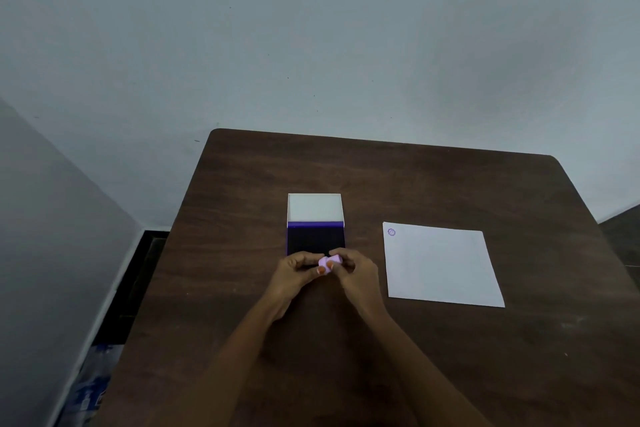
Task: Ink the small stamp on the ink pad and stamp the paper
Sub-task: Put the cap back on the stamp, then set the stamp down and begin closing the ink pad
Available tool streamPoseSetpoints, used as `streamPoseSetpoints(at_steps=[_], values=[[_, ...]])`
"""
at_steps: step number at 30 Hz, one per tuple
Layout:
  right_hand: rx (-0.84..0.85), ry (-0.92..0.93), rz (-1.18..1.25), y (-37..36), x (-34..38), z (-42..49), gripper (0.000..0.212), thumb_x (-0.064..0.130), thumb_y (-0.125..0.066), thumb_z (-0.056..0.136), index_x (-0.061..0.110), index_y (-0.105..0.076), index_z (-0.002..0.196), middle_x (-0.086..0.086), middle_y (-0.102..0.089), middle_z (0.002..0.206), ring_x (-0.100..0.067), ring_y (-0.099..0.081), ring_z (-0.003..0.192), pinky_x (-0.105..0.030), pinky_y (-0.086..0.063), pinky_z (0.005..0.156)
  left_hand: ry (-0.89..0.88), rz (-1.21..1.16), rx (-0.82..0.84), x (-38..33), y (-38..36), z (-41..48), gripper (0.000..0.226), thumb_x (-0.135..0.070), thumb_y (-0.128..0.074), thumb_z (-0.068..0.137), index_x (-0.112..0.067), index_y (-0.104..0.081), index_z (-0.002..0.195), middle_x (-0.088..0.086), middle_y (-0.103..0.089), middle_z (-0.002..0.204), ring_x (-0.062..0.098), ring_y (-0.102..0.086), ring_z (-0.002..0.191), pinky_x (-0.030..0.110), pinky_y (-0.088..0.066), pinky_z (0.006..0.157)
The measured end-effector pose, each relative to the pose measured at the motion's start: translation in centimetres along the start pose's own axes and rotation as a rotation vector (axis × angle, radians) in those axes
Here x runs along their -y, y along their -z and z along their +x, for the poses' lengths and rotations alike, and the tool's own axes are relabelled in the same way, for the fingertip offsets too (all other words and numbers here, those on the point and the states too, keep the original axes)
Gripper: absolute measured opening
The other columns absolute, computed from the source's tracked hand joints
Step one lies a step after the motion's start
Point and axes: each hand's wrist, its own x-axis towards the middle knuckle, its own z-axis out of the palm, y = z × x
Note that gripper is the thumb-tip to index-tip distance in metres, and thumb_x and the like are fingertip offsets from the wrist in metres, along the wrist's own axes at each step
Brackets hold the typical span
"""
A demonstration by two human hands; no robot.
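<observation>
A small pale-pink stamp (pixel 328 262) is pinched between the fingertips of both hands, just in front of the ink pad. My left hand (pixel 298 270) grips its left end and my right hand (pixel 353 269) its right end. The ink pad (pixel 316 237) lies open on the table, its dark purple pad facing up and its white lid (pixel 314 207) folded back behind it. To the right lies a white sheet of paper (pixel 441 265) with one small purple round stamp mark (pixel 391 232) in its far left corner. The fingers hide the stamp's face.
The dark brown wooden table (pixel 485 357) stands against a pale wall, its left edge close to a corner. On the floor at the lower left lies a clear plastic bag with blue print (pixel 91 388).
</observation>
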Motion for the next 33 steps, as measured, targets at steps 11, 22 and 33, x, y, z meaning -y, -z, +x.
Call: streamPoseSetpoints(at_steps=[11,22,33], values=[[0.239,0.235,-0.246,0.6,-0.1,-0.2,0.019,0.007,-0.061,0.082,0.007,-0.061,0.102,-0.008,-0.067,0.101,-0.013,-0.058,0.095,-0.029,-0.041,0.096,0.096,0.128,-0.009,-0.2,0.3,0.4,0.018,-0.008,-0.063,0.080,-0.021,-0.065,0.093,-0.002,-0.067,0.097,0.009,-0.062,0.092,0.019,-0.047,0.073],[0.287,0.381,-0.666,0.2,-1.2,-0.1,0.021,0.017,-0.050,0.090,0.011,-0.056,0.109,-0.012,-0.056,0.121,-0.020,-0.049,0.113,-0.031,-0.041,0.094,0.110,0.733,-0.005,-2.3,0.2,1.9,0.023,-0.006,-0.057,0.084,-0.006,-0.062,0.107,0.012,-0.067,0.109,0.013,-0.061,0.089,0.022,-0.046,0.081],[0.094,0.373,-0.721,0.4,1.9,2.9,0.033,0.047,-0.059,0.079,0.017,-0.059,0.092,-0.004,-0.055,0.104,-0.015,-0.050,0.094,-0.020,-0.040,0.070,-0.015,0.670,-0.568,-5.0,3.1,4.9,0.017,-0.011,-0.049,0.090,-0.007,-0.060,0.101,0.016,-0.066,0.103,0.028,-0.062,0.094,0.044,-0.053,0.086]])
